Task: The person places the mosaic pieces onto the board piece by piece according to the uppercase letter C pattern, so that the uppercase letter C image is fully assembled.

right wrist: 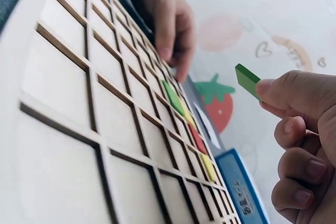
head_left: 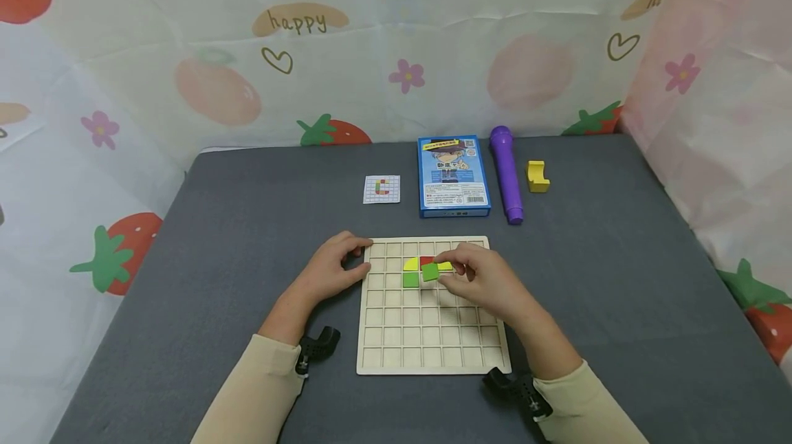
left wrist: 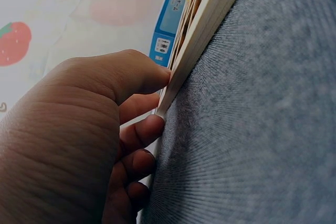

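Between thumb and index finger my right hand [head_left: 485,278] pinches a green square tile [right wrist: 249,81], raised above the wooden grid board [head_left: 402,357]. Set into the board's upper cells are a yellow rounded tile [head_left: 411,264], a red tile [head_left: 427,260] and another yellow tile [head_left: 445,266], partly covered by my right fingers. Another green tile [head_left: 410,280] sits in the cell below the first yellow one. At the board's upper left edge rests my left hand [head_left: 334,265], its thumb and fingertips touching the side, with the other fingers loosely bent in the left wrist view.
Behind the board lie a small pattern card [head_left: 381,190], a blue box [head_left: 454,177], a purple microphone-shaped object [head_left: 507,174] and a yellow notched block [head_left: 537,176]. All stand on a dark grey table [head_left: 272,203], with a printed curtain [head_left: 383,31] behind it.
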Demonstrator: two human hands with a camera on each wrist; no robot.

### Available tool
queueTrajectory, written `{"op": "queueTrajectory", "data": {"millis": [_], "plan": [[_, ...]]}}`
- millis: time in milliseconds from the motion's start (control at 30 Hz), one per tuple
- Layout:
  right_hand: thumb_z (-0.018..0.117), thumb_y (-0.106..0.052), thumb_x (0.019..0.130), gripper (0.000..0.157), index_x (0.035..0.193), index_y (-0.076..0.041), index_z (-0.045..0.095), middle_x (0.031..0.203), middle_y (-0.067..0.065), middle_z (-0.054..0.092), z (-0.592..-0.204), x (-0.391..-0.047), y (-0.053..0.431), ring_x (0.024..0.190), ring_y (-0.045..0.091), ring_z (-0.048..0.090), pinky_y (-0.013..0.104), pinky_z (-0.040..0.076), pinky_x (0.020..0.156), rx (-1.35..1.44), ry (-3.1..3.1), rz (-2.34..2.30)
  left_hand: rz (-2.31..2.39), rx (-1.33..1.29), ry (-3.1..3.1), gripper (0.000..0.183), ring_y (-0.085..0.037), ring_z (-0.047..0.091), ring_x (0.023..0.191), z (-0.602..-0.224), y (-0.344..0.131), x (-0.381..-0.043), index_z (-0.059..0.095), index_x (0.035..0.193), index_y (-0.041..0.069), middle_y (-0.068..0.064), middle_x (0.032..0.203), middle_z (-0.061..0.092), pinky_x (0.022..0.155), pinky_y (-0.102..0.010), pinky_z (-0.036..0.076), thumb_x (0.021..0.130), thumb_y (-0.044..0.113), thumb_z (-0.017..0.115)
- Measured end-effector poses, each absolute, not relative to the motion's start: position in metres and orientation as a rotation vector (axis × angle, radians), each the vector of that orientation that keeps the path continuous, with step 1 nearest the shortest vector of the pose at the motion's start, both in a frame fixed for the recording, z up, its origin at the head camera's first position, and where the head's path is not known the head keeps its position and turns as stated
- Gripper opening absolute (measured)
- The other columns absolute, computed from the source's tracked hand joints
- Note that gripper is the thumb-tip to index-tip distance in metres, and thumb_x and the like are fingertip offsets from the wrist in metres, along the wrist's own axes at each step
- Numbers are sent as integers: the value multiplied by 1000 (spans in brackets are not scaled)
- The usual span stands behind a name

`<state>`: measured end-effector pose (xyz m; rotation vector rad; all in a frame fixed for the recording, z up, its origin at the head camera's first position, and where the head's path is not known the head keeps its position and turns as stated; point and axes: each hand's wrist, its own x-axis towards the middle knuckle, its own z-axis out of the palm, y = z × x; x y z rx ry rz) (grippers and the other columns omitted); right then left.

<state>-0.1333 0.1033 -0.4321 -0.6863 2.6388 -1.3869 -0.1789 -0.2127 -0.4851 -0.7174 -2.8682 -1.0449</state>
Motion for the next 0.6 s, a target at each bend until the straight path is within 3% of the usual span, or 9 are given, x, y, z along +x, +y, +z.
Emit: {"op": "queueTrajectory", "data": {"millis": [333, 600], "plan": [[79, -11, 90, 20, 110, -11, 78, 78, -6, 48, -440, -127, 84, 72, 13, 46, 28, 39, 63, -773, 2610, -1291, -1056, -724, -2865, 38, -17, 46, 81, -486, -213, -179, 69, 131, 7, -1, 98, 56, 75, -39, 41, 95, 17, 75], [77, -14, 88, 20, 108, -13, 80, 87, -10, 62, -449, -123, 72, 75, 9, 53, 29, 46, 66, -730, 2687, -1109, -1063, -726, -2866, 38, -17, 45, 81, -486, -213, -179, 69, 132, 8, -1, 98, 55, 75, -39, 40, 95, 17, 74]]}}
